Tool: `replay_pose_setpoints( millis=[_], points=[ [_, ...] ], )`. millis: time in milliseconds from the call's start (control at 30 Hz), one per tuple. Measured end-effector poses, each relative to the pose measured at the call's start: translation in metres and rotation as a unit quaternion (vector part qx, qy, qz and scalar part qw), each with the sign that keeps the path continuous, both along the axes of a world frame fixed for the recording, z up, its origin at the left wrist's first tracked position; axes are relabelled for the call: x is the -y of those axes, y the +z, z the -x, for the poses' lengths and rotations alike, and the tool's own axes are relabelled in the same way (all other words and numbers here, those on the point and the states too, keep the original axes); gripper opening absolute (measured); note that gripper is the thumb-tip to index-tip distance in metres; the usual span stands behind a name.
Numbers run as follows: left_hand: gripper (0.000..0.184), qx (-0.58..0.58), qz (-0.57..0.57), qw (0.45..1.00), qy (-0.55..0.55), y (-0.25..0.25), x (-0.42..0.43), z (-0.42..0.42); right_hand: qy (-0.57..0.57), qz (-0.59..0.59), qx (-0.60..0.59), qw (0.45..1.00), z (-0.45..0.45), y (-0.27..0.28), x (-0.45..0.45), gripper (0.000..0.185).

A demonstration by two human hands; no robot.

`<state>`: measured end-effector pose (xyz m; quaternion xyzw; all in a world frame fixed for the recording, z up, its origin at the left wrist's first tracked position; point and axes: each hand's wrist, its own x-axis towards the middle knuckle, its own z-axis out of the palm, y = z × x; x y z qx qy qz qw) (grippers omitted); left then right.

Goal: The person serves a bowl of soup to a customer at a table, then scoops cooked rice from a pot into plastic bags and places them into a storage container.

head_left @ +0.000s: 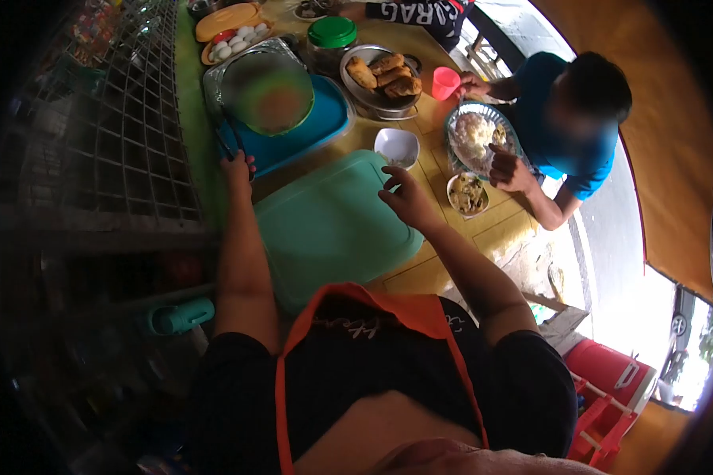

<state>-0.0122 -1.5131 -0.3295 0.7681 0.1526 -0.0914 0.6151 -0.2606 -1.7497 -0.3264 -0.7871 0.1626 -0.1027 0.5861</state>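
Dark tongs (230, 136) are in my left hand (238, 168), whose fingers wrap round their lower end beside the blue tray (325, 131). The tongs point up toward a foil-lined tray (214, 79) and a round green-rimmed container (310, 111) with blurred contents. My right hand (410, 198) hovers over the right edge of a green lid (333, 226), fingers apart and holding nothing. Just above that hand stands a white square bowl (397, 147).
Across the table (432, 123), a person in blue (590, 142) has a plate of rice (475, 134). Nearby are a pink cup (445, 82), a food bowl (467, 195), fried pieces (391, 76), a green-topped jar (332, 33) and eggs (238, 41). Wire mesh (146, 103) borders the left side.
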Motion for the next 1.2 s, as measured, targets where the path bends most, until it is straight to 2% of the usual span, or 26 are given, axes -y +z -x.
replay_pose_setpoints(
  millis=[67,133,167,200,233,267,333,433,500,533,600,633,700,800,967,1033,1167,1200],
  points=[
    [0.024,-0.014,-0.005,1.0,0.011,-0.007,-0.002,0.0,0.026,0.006,-0.04,0.999,0.001,-0.006,0.007,0.043],
    [0.03,0.051,-0.011,0.996,-0.068,-0.031,-0.013,-0.011,0.004,0.061,-0.072,0.996,-0.008,-0.017,0.02,0.043],
    [0.03,0.05,-0.01,0.996,-0.07,-0.043,-0.017,-0.019,-0.036,0.045,-0.066,0.996,-0.021,-0.044,0.034,0.043],
    [0.033,0.108,-0.108,0.982,-0.108,-0.055,-0.021,-0.028,-0.075,0.03,-0.059,0.995,-0.037,-0.071,0.049,0.043],
    [0.036,0.165,-0.205,0.954,-0.142,-0.061,-0.023,-0.03,-0.12,-0.035,-0.067,0.99,-0.05,-0.058,0.059,0.044],
    [0.036,0.163,-0.205,0.955,-0.142,-0.052,-0.017,-0.024,-0.164,-0.099,-0.074,0.979,-0.063,-0.043,0.069,0.045],
    [0.044,0.102,-0.344,0.92,-0.154,-0.023,-0.005,-0.008,-0.234,-0.095,-0.089,0.964,-0.091,-0.049,0.098,0.047],
    [0.052,0.118,-0.39,0.898,-0.165,-0.03,-0.007,-0.009,-0.277,-0.097,-0.101,0.951,-0.123,-0.061,0.119,0.05],
    [0.055,0.13,-0.4,0.889,-0.181,-0.03,-0.01,-0.009,-0.269,-0.238,-0.142,0.923,-0.138,-0.059,0.125,0.05],
    [0.058,0.145,-0.409,0.879,-0.198,-0.029,-0.01,-0.008,-0.265,-0.237,-0.144,0.923,-0.139,-0.061,0.127,0.05],
    [0.06,0.155,-0.412,0.878,-0.189,-0.024,-0.011,-0.004,-0.272,-0.322,-0.11,0.9,-0.148,-0.063,0.13,0.04],
    [0.061,0.167,-0.414,0.876,-0.184,-0.021,-0.013,-0.002,-0.267,-0.321,-0.109,0.902,-0.157,-0.081,0.14,0.04],
    [0.063,0.182,-0.409,0.876,-0.178,-0.018,-0.017,0.001,-0.219,-0.371,-0.092,0.898,-0.167,-0.099,0.149,0.025],
    [0.064,0.207,-0.397,0.877,-0.172,-0.017,-0.023,0.009,-0.246,-0.327,-0.107,0.906,-0.17,-0.091,0.149,0.015],
    [0.06,0.211,-0.394,0.877,-0.179,-0.008,-0.019,0.038,-0.261,-0.338,-0.089,0.9,-0.161,-0.084,0.134,0.012],
    [0.059,0.256,-0.389,0.865,-0.187,-0.019,-0.02,0.045,-0.261,-0.336,-0.091,0.9,-0.152,-0.078,0.13,0.012],
    [0.059,0.234,-0.406,0.863,-0.191,-0.02,-0.019,0.059,-0.244,-0.314,-0.097,0.912,-0.138,-0.077,0.135,0.013],
    [0.058,0.236,-0.402,0.862,-0.2,-0.02,-0.019,0.062,-0.21,-0.301,-0.115,0.923,-0.133,-0.077,0.139,0.013]
  ],
)
